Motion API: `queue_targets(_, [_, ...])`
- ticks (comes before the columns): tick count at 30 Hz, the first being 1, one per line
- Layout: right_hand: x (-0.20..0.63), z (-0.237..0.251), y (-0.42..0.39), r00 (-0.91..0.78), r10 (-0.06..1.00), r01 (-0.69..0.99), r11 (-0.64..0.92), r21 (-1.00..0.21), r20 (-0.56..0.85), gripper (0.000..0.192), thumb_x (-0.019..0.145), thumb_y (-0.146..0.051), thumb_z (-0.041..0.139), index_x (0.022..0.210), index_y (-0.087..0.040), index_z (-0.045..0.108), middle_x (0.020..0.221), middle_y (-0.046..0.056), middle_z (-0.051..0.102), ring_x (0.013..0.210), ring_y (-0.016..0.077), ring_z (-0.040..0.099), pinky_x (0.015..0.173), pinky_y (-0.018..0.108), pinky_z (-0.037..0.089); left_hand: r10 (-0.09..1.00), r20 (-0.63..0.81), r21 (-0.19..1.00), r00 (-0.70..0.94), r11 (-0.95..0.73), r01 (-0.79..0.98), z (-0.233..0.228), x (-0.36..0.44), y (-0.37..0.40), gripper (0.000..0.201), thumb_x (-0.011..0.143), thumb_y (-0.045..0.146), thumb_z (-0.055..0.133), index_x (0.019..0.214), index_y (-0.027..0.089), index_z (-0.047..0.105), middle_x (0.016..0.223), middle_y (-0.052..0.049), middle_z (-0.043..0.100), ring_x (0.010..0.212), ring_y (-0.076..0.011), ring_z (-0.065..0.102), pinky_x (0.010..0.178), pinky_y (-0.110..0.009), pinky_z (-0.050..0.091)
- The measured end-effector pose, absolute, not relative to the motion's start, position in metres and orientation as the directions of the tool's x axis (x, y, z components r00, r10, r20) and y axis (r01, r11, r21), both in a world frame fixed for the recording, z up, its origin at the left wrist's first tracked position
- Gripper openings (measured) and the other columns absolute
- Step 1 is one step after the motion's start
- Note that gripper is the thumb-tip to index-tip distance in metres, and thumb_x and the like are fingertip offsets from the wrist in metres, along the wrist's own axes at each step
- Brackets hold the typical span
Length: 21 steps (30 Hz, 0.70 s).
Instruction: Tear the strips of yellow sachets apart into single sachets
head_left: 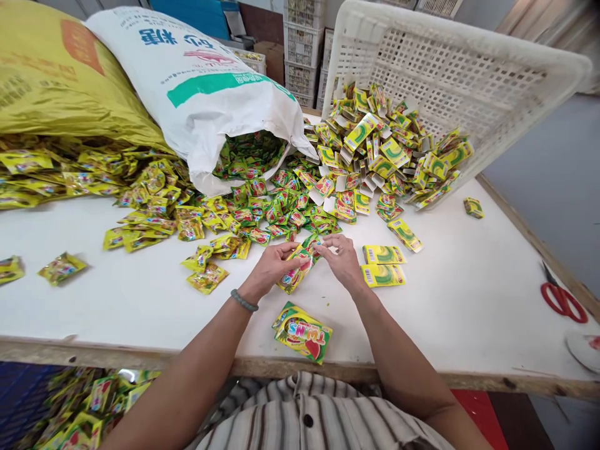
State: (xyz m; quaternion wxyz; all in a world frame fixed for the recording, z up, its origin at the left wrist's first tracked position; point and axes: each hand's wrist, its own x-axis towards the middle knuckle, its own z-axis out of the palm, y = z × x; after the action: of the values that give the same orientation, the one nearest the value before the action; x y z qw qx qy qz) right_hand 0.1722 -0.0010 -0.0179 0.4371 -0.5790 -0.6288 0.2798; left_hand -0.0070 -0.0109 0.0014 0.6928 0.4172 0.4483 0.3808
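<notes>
Head view: left hand (pixel 270 267) and right hand (pixel 341 259) both pinching one yellow-green sachet (pixel 296 270) above white table (pixel 469 300), mid-front. Printed packet (pixel 302 332) near table edge; two flat cartons (pixel 383 265) just right; red scissors (pixel 562 300) far right.

The sachets (pixel 262 209) are glossy yellow-green with red and blue print — one packet (pixel 302 331) shows red lettering. Small cartons (pixel 383 254) are yellow with green curves and white barcode patches. The worktop (pixel 469 294) is white, the crate (pixel 445 69) white lattice, the sack (pixel 206 87) white with a green band and blue characters, another sack (pixel 56 81) gold — the scissors (pixel 562 300) red-handled.
</notes>
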Motion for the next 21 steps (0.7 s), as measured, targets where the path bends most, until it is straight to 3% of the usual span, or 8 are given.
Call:
queue_targets(4, [0.172, -0.015, -0.003, 0.033, 0.966, 0.462, 0.214, -0.861, 0.257, 0.018, 0.074, -0.04, 0.075, 0.066, -0.024, 0.071, 0.102, 0.006, 0.066, 0.108, 0.025, 0.05, 0.097, 0.043, 0.037, 0.875, -0.327, 0.897, 0.356, 0.406, -0.173, 0.004, -0.008, -0.012, 0.055, 0.05, 0.034, 0.09, 0.097, 0.013, 0.069, 0.082, -0.005, 0.073, 0.07, -0.0176, 0.066, 0.064, -0.025, 0.05])
queue_targets(11, [0.159, -0.021, -0.012, -0.11, 0.991, 0.403, 0.111, -0.908, 0.072, 0.028, 0.085, -0.043, 0.059, 0.073, -0.024, 0.075, 0.108, 0.007, 0.063, 0.113, 0.0249, 0.048, 0.097, 0.042, 0.04, 0.897, -0.305, 0.893, 0.321, 0.386, -0.23, -0.002, -0.005, -0.012, 0.057, 0.048, 0.039, 0.089, 0.095, 0.013, 0.068, 0.078, -0.004, 0.072, 0.069, -0.0195, 0.066, 0.064, -0.027, 0.051])
queue_targets(15, [0.154, -0.018, -0.017, -0.083, 0.986, 0.402, 0.167, -0.901, 0.146, 0.029, 0.088, -0.043, 0.054, 0.079, -0.024, 0.074, 0.113, 0.007, 0.062, 0.116, 0.0241, 0.047, 0.099, 0.042, 0.039, 0.935, -0.237, 0.915, 0.263, 0.306, -0.264, -0.003, -0.002, -0.011, 0.064, 0.05, 0.04, 0.089, 0.101, 0.015, 0.059, 0.073, -0.002, 0.07, 0.064, -0.0179, 0.065, 0.06, -0.026, 0.05])
queue_targets(18, [0.153, -0.016, -0.017, 0.031, 0.972, 0.355, 0.205, -0.912, 0.231, 0.025, 0.084, -0.042, 0.06, 0.099, -0.025, 0.069, 0.118, 0.007, 0.06, 0.112, 0.0226, 0.051, 0.089, 0.036, 0.046, 0.973, -0.173, 0.935, 0.155, 0.212, -0.284, -0.001, -0.002, -0.011, 0.07, 0.058, 0.041, 0.085, 0.113, 0.021, 0.046, 0.072, 0.002, 0.068, 0.059, -0.0167, 0.064, 0.056, -0.025, 0.05])
queue_targets(21, [0.151, -0.019, -0.014, -0.002, 0.986, 0.205, 0.165, -0.965, 0.168, 0.031, 0.081, -0.044, 0.063, 0.103, -0.023, 0.067, 0.105, 0.007, 0.066, 0.095, 0.0199, 0.06, 0.077, 0.031, 0.05, 0.99, -0.094, 0.957, 0.101, 0.118, -0.264, -0.002, -0.003, -0.01, 0.065, 0.064, 0.039, 0.082, 0.113, 0.024, 0.044, 0.073, 0.003, 0.066, 0.062, -0.0162, 0.064, 0.057, -0.024, 0.05])
